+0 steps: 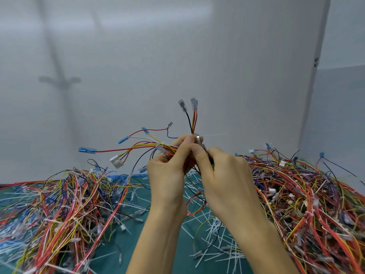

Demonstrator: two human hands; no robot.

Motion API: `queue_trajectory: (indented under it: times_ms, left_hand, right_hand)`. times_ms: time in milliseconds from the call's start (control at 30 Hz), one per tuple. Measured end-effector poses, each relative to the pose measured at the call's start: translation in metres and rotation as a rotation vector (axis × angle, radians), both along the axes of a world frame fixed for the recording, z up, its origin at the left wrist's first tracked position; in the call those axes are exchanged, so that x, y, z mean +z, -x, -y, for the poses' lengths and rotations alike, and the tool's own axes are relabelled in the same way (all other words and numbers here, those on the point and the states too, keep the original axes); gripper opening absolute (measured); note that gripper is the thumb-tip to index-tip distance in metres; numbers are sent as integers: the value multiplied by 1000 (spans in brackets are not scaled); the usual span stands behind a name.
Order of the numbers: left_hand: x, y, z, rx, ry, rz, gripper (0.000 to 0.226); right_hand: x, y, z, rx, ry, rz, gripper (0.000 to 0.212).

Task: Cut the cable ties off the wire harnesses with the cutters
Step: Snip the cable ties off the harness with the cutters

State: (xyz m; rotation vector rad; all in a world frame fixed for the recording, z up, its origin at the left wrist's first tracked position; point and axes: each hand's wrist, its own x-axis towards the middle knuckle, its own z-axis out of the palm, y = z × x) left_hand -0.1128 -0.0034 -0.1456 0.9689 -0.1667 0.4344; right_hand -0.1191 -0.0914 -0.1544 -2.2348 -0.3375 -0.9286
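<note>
My left hand [169,171] grips a wire harness [138,147] of red, yellow, black and blue wires, raised above the table in mid-frame. Its connectors fan out to the left and upward. My right hand [227,175] holds the cutters [199,141], whose metal jaws show at the bundle just above my left fingertips. A thin white cable tie tail [214,134] sticks out to the right of the jaws. The cutter handles are mostly hidden inside my right hand.
A large heap of tied harnesses [59,204] lies on the left of the green mat [167,260]. Another heap [308,194] fills the right. Several cut white tie pieces [219,234] litter the mat between them. A grey wall stands close behind.
</note>
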Motion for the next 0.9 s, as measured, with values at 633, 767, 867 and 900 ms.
queue_trajectory:
  times_ms: [633, 767, 867, 900]
  left_hand:
    - [-2, -8, -18, 28, -243, -79, 22]
    - [6, -9, -40, -25, -284, -123, 33]
    - [8, -7, -50, -46, -241, -84, 38]
    - [9, -6, -51, -59, -238, -75, 39]
  right_hand:
    - [3, 1, -1, 213, -291, -105, 69]
    - [6, 0, 7, 195, -395, -106, 62]
    - [5, -4, 13, 135, -374, -131, 38]
    - [4, -6, 15, 132, -365, -162, 31]
